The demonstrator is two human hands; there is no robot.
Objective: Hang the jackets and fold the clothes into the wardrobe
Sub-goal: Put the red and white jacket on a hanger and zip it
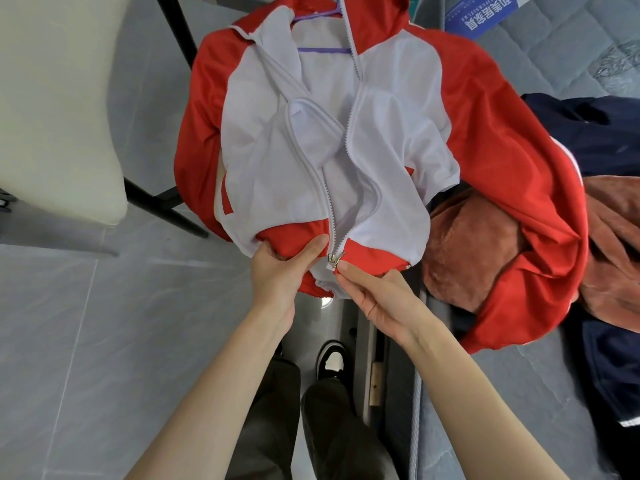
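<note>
A red and white jacket (381,109) hangs on a purple hanger (323,49), front open, white zip teeth running down to the hem. My left hand (282,271) grips the red hem on the left of the zip. My right hand (377,292) pinches the hem on the right side, fingertips just below the metal zip slider (334,260). The slider sits at the bottom of the zip. One red sleeve (540,258) drapes down to the right over the bed.
A brown fleece garment (474,251) and a dark navy garment (595,133) lie on the grey quilted mattress (540,410) at right. A cream chair (52,98) with black legs stands at left on grey floor tiles. My legs and a shoe (330,362) are below.
</note>
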